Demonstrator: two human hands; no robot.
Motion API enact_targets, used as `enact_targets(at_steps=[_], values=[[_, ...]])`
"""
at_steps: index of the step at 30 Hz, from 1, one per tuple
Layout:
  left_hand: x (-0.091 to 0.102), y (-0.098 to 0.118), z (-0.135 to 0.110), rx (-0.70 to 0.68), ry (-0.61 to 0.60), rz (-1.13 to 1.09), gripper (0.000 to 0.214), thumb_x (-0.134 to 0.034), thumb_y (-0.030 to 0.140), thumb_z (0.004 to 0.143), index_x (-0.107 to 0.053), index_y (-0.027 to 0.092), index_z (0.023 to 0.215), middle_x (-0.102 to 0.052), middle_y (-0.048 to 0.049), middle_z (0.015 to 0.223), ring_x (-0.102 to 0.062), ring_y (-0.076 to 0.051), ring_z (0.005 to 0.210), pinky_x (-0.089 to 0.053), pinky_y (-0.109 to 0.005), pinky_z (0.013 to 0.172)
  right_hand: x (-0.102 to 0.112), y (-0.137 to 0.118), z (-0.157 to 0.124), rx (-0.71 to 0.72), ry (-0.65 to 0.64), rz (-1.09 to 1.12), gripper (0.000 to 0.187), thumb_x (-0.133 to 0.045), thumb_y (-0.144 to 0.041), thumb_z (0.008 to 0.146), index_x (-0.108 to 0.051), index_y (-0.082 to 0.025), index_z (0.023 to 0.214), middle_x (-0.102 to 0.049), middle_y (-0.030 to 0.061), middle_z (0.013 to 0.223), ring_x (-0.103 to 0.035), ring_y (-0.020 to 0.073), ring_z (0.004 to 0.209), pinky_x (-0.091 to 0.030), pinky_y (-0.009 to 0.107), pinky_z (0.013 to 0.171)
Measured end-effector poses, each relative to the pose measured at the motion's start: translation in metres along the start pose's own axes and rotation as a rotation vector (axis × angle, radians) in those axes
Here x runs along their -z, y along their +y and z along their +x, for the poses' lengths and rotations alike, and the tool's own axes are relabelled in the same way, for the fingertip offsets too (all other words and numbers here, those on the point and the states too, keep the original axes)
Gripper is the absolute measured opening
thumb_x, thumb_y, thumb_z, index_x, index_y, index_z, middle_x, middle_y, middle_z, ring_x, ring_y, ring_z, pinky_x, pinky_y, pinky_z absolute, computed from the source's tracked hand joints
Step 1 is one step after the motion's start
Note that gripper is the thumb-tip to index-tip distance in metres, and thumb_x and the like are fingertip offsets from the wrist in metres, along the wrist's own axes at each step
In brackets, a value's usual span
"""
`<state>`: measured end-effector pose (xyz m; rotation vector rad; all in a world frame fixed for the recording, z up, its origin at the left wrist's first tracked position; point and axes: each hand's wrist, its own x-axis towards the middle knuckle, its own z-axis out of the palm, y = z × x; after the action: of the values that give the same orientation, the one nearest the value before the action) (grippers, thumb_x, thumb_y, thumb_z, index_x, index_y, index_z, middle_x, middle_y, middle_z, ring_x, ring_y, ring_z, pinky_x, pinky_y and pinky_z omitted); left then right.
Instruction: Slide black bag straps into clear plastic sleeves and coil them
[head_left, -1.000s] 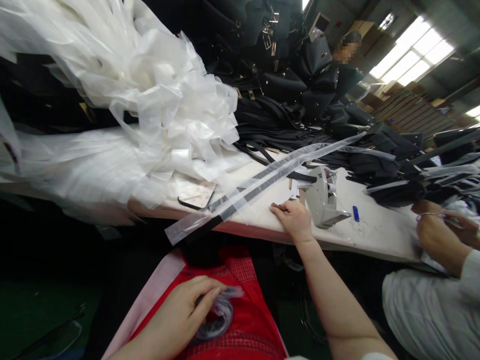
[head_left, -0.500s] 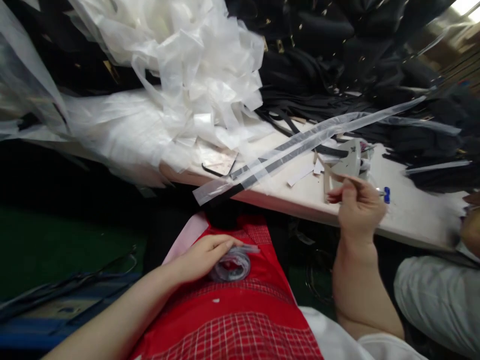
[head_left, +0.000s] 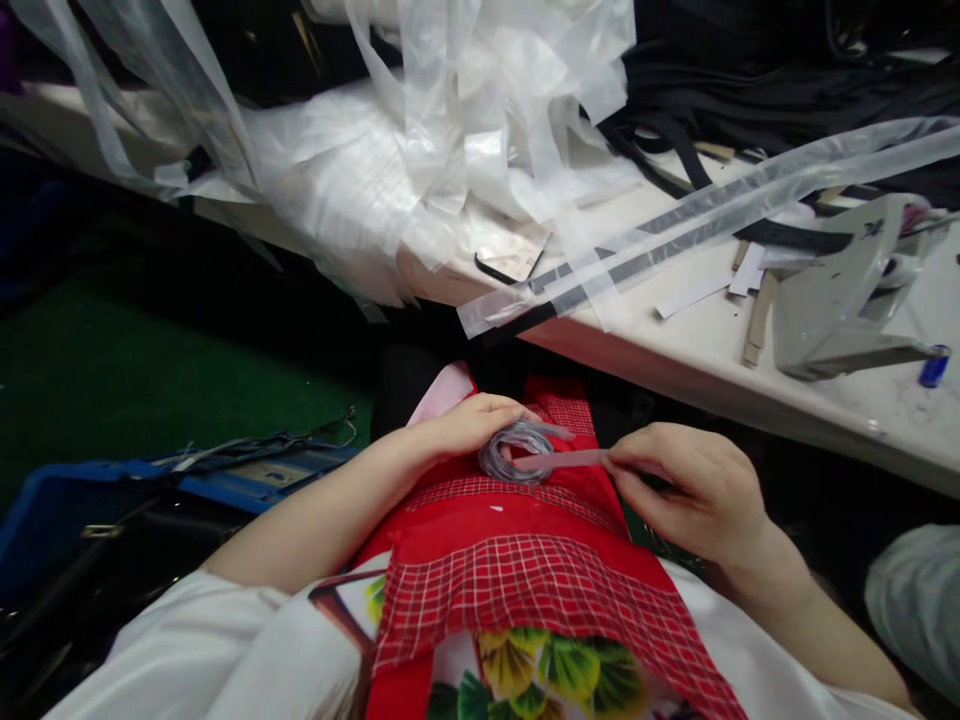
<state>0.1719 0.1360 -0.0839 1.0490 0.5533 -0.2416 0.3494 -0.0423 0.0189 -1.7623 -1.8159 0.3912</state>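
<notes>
Head — right grip [head_left: 694, 488] pinches strip [head_left: 574, 458] (left grip [head_left: 478, 422] holds coil [head_left: 525, 437]).

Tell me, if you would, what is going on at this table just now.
A seated person in a red apron has a coil of clear plastic at the lap, steadied by the left hand. The right hand pinches one end of a narrow translucent strip that reaches to the coil. Beyond, the tabletop bears a tape dispenser and a heap of translucent plastic.
</notes>
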Motion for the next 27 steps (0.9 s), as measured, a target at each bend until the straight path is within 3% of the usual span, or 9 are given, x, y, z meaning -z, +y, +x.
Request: enact_targets(at_steps=[4, 8, 15, 18, 21, 25, 27], values=[[0.0, -0.001, 0.0, 0.009, -0.008, 0.02, 0.041, -0.058, 0.044, 0.089, -0.072, 0.01, 0.106, -0.073, -0.0065, 0.076, -0.061, -0.012, 0.052, -0.048, -0.021, 0.05, 0.0, -0.01, -0.001, 0.219, -0.094, -0.231, 0.01, -0.056, -0.011, 0.09, -0.063, -0.016, 0.096, -0.071, 0.005, 0.082, -0.064, 0.017, 0.074, -0.048, 0.03, 0.068], [-0.001, 0.0, -0.001, -0.004, -0.005, 0.045, 0.043, -0.059, 0.047, 0.087, -0.072, 0.011, 0.106, -0.073, -0.0069, 0.081, -0.059, -0.011, 0.052, -0.047, -0.021, 0.05, -0.01, -0.023, 0.001, 0.349, -0.142, -0.38, 0.014, -0.051, -0.011, 0.094, -0.064, -0.015, 0.094, -0.071, 0.005, 0.081, -0.061, 0.0164, 0.07, -0.043, 0.032, 0.066], [-0.002, -0.001, 0.0, -0.057, -0.017, 0.114, 0.04, -0.052, 0.041, 0.091, -0.07, 0.01, 0.109, -0.073, -0.007, 0.081, -0.063, -0.014, 0.059, -0.052, -0.025, 0.059, -0.048, -0.02, 0.01, 0.368, -0.157, -0.434, 0.02, -0.047, -0.015, 0.098, -0.066, -0.017, 0.091, -0.067, 0.0017, 0.074, -0.057, 0.0154, 0.067, -0.038, 0.032, 0.061], [-0.002, 0.0, -0.001, -0.127, 0.021, 0.192, 0.034, -0.05, 0.034, 0.091, -0.072, 0.012, 0.105, -0.075, -0.0088, 0.097, -0.068, -0.018, 0.081, -0.054, -0.029, 0.078, -0.06, -0.013, 0.009, 0.343, -0.118, -0.37, 0.02, -0.047, -0.015, 0.098, -0.066, -0.016, 0.096, -0.07, 0.0033, 0.078, -0.06, 0.0158, 0.07, -0.04, 0.03, 0.062], [-0.004, 0.004, -0.007, -0.189, 0.037, 0.284, 0.033, -0.047, 0.03, 0.092, -0.073, 0.013, 0.103, -0.075, -0.0085, 0.107, -0.068, -0.02, 0.098, -0.05, -0.031, 0.093, -0.062, -0.007, 0.006, 0.202, -0.041, -0.193, 0.015, -0.053, -0.016, 0.096, -0.067, -0.014, 0.099, -0.072, 0.0052, 0.085, -0.063, 0.0152, 0.074, -0.045, 0.028, 0.067], [-0.013, 0.011, -0.017, -0.274, 0.019, 0.397, 0.031, -0.048, 0.03, 0.092, -0.073, 0.017, 0.106, -0.075, -0.006, 0.109, -0.068, -0.02, 0.099, -0.051, -0.029, 0.091, -0.061, 0.003, 0.01, -0.185, 0.12, 0.125, 0.009, -0.069, -0.025, 0.087, -0.069, -0.018, 0.081, -0.07, 0.0018, 0.075, -0.063, 0.0133, 0.068, -0.047, 0.025, 0.067], [-0.018, 0.012, -0.02, -0.314, 0.03, 0.478, 0.026, -0.056, 0.03, 0.089, -0.074, 0.018, 0.104, -0.076, -0.0047, 0.105, -0.069, -0.019, 0.095, -0.051, -0.027, 0.087, -0.064, 0.009, 0.014, -0.302, 0.171, 0.265, 0.012, -0.074, -0.028, 0.082, -0.07, -0.019, 0.075, -0.07, 0.0012, 0.072, -0.063, 0.0134, 0.067, -0.047, 0.025, 0.065]])
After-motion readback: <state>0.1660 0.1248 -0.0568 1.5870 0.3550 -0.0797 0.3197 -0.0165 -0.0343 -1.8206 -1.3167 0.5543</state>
